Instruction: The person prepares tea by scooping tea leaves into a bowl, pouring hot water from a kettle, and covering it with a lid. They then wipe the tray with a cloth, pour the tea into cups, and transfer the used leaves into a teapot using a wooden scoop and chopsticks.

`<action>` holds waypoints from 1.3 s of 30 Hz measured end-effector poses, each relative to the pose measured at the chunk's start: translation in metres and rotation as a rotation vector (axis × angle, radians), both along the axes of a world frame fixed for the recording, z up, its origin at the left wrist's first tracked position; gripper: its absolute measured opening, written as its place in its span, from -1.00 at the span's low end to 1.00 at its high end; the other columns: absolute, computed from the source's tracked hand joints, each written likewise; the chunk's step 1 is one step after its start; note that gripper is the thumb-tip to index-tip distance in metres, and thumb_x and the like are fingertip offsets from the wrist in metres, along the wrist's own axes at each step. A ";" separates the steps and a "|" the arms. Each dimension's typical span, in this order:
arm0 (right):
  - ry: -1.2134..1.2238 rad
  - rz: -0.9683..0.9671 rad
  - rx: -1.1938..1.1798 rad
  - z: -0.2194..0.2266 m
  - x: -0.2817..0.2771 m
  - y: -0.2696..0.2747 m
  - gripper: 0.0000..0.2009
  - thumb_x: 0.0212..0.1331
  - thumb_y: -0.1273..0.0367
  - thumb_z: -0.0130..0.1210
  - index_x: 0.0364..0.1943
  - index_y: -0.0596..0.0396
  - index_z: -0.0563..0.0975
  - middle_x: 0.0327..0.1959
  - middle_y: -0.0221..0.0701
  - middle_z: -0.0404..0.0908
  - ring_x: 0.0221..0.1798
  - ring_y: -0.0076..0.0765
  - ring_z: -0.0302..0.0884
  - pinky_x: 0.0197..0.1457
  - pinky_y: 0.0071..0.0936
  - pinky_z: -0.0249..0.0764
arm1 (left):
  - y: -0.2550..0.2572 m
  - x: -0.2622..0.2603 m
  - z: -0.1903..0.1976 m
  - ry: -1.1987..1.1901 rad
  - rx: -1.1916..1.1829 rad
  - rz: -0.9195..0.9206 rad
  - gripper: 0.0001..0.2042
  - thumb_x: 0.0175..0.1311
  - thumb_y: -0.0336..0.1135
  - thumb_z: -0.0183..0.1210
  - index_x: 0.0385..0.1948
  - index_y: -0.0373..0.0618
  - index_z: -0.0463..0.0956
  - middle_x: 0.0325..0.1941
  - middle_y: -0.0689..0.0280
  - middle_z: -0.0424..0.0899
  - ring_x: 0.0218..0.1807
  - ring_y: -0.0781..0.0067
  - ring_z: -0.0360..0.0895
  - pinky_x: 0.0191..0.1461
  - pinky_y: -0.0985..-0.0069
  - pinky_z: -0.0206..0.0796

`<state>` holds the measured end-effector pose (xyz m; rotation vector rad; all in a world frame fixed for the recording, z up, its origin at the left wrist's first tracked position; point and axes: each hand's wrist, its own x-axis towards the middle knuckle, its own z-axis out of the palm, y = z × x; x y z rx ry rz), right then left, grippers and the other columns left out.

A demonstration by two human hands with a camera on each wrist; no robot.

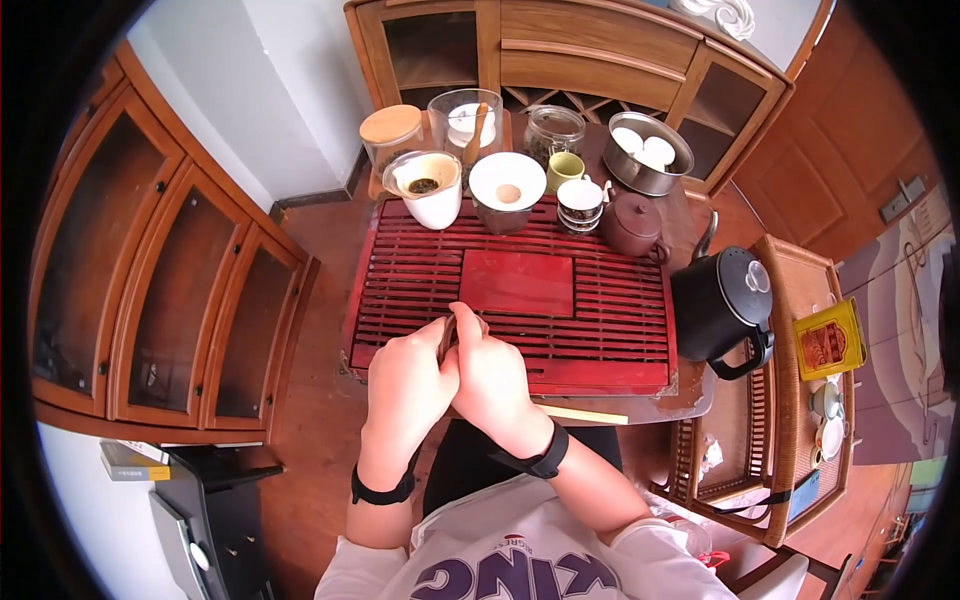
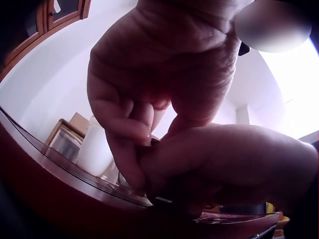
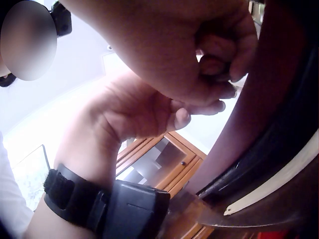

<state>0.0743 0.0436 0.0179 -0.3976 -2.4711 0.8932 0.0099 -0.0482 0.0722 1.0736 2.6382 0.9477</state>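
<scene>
A small dark brown object (image 1: 448,338), mostly hidden by fingers, is held between both hands above the front of the red slatted tea tray (image 1: 615,345). The left hand (image 1: 408,385) grips it from the left and the right hand (image 1: 495,382) from the right, thumbs close together. In the left wrist view the left hand (image 2: 159,64) has bent fingers meeting the right hand (image 2: 219,159). Seen from the right wrist, the right hand (image 3: 169,55) is curled and covers the object, with the left hand (image 3: 144,107) behind it.
Along the tray's back stand a white filter cup (image 1: 433,208), a white bowl (image 1: 508,180), stacked small cups (image 1: 580,205) and a brown teapot (image 1: 633,225). Glass jars (image 1: 553,135) and a metal pot (image 1: 648,180) stand behind. A black kettle (image 1: 722,300) is right; a pale strip (image 1: 580,414) lies in front.
</scene>
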 end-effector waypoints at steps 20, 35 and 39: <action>0.049 0.126 -0.159 0.002 -0.029 -0.018 -0.38 0.03 0.44 0.10 0.23 0.46 0.24 -0.51 0.03 0.61 -0.44 0.15 0.65 -0.38 -0.08 0.58 | -0.017 -0.011 -0.001 0.244 -0.102 0.138 -0.83 0.16 -0.31 0.15 -0.28 -0.15 0.60 -0.54 0.04 0.65 -0.43 -0.02 0.66 -0.35 0.18 0.49; 0.090 0.159 -0.226 -0.006 -0.052 -0.030 -0.43 0.13 0.45 0.04 0.26 0.35 0.21 -0.55 -0.02 0.60 -0.46 0.14 0.62 -0.40 -0.07 0.52 | -0.023 -0.020 0.004 0.297 -0.193 0.230 -0.86 0.20 -0.31 0.18 -0.26 -0.06 0.63 -0.46 0.00 0.66 -0.35 -0.09 0.64 -0.28 0.13 0.45; 0.077 0.213 -0.289 -0.007 -0.058 -0.031 -0.40 0.15 0.41 0.06 0.28 0.35 0.18 -0.53 -0.01 0.60 -0.43 0.16 0.62 -0.39 -0.08 0.51 | -0.023 -0.021 0.006 0.377 -0.267 0.254 -0.82 0.19 -0.34 0.17 -0.22 -0.12 0.64 -0.48 -0.02 0.65 -0.36 -0.07 0.65 -0.29 0.13 0.47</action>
